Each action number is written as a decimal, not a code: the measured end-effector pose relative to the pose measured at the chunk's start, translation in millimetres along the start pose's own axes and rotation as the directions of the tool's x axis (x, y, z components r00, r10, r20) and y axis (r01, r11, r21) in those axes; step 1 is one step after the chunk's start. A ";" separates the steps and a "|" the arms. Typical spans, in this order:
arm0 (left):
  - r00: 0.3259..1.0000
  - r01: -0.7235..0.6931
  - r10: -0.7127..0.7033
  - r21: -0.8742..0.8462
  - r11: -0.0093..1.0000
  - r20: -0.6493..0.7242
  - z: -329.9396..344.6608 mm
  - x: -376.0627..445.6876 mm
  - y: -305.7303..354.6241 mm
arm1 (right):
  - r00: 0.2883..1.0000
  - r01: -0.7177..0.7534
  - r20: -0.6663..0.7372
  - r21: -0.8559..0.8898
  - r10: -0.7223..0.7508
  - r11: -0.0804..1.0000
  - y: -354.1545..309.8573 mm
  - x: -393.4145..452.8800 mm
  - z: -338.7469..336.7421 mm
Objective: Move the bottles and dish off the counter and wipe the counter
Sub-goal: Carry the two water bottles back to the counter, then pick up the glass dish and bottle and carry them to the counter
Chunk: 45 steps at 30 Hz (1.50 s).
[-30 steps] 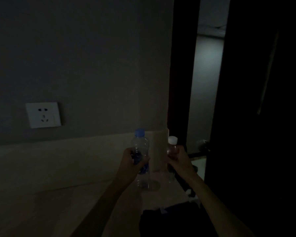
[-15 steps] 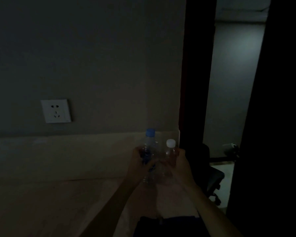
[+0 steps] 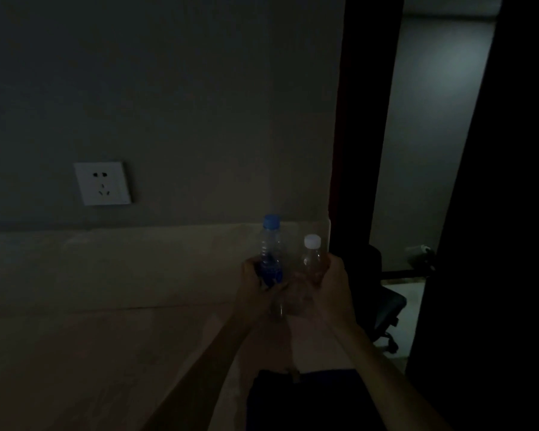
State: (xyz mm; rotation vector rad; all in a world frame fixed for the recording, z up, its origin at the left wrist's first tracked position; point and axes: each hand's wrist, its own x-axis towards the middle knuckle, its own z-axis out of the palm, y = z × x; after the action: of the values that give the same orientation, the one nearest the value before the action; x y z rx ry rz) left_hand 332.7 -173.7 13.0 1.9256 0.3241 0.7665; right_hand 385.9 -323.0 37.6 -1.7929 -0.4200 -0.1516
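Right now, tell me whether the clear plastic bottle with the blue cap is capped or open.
Capped: the clear plastic bottle with the blue cap has its cap on top, held upright by the left hand.

Left hand (image 3: 255, 284) | right hand (image 3: 333, 290) | both forearms bare, no sleeves in view | no gloves | rings, watch: indiscernible in dim light

A clear bottle with a blue cap (image 3: 270, 253) and blue label stands upright above the pale worktop (image 3: 91, 362). Just beside it on the right, a shorter clear bottle with a white cap (image 3: 311, 256) is also upright.
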 end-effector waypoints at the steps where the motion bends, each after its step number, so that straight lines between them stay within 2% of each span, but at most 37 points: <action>1: 1.000 -0.001 0.001 0.005 1.000 -0.012 0.5 -0.8 -1.5 | 1.000 0.021 -0.004 0.001 -0.021 1.000 -4.3 -2.5 -4.2; 8: 0.999 0.032 -0.031 0.056 0.998 -0.029 -2.5 -6.2 -3.4 | 0.976 0.163 -0.137 -0.064 -0.171 0.984 2.0 -28.4 -17.2; 11: 0.998 0.047 -0.043 0.089 0.995 -0.041 -12.9 -13.9 1.2 | 0.970 0.196 -0.136 -0.051 -0.201 0.979 -1.9 -49.0 -14.9; 14: 0.993 0.035 -0.017 0.157 0.987 -0.113 -39.2 -28.4 -2.1 | 0.989 0.145 -0.018 -0.017 -0.145 0.989 -13.1 -74.6 -4.7; 18: 0.969 0.038 -0.010 0.110 0.993 -0.247 -104.8 -80.4 5.8 | 0.979 0.162 0.100 0.172 -0.180 0.972 -45.6 -137.6 21.1; 20: 0.941 0.021 0.010 0.086 0.996 -0.337 -149.5 -124.9 11.6 | 0.953 0.122 0.234 0.279 -0.191 0.953 -62.3 -187.3 36.2; 22: 0.908 0.025 0.001 0.058 0.998 -0.419 -193.4 -183.1 15.2 | 0.879 0.065 0.422 0.355 -0.222 0.933 -71.7 -239.2 51.7; 24: 0.857 0.068 -0.030 0.055 0.996 -0.514 -229.1 -251.0 11.0 | 0.742 0.006 0.615 0.394 -0.268 0.919 -63.7 -292.5 70.1; 26: 0.769 0.201 -0.148 0.015 0.979 -0.622 -250.3 -328.9 -20.2 | 0.531 -0.052 0.797 0.370 -0.288 0.928 -38.9 -351.4 86.4; 27: 0.702 0.303 -0.244 -0.029 0.952 -0.669 -254.9 -370.1 -41.7 | 0.423 -0.072 0.865 0.329 -0.270 0.941 -20.1 -380.9 93.5; 29: 0.527 0.540 -0.482 -0.161 0.826 -0.700 -254.2 -456.2 -90.5 | 0.211 -0.079 0.959 0.209 -0.189 0.975 27.6 -433.5 102.4; 31: 0.324 0.722 -0.737 -0.349 0.598 -0.593 -239.9 -539.0 -128.1 | 0.019 -0.074 1.000 0.009 -0.008 0.997 89.7 -474.3 106.9; 33: 0.067 0.794 -0.896 -0.521 0.314 -0.439 -218.0 -612.3 -144.7 | -0.115 -0.061 0.964 -0.248 0.240 0.967 165.8 -500.6 108.2; 35: -0.105 0.771 -0.948 -0.627 0.113 -0.300 -202.5 -672.2 -147.5 | -0.167 0.039 0.893 -0.417 0.417 0.908 226.6 -514.2 112.7; 37: -0.221 0.703 -0.950 -0.711 0.001 -0.220 -190.6 -715.5 -146.2 | -0.194 0.087 0.808 -0.551 0.556 0.830 248.1 -521.6 123.3; 41: -0.377 0.601 -0.898 -0.797 -0.050 -0.228 -185.4 -774.3 -145.8 | -0.282 0.270 0.655 -0.647 0.701 0.713 242.1 -552.4 167.6; 45: -0.495 0.539 -0.856 -0.826 -0.167 -0.150 -185.0 -820.0 -152.1 | -0.318 0.289 0.701 -0.569 0.638 0.770 208.6 -598.4 238.4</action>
State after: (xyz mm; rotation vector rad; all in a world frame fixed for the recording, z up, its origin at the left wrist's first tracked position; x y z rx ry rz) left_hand -395.6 -405.3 -368.6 0.1058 1.9338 0.3657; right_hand -121.0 -259.0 -406.8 -2.1186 -1.3571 2.0567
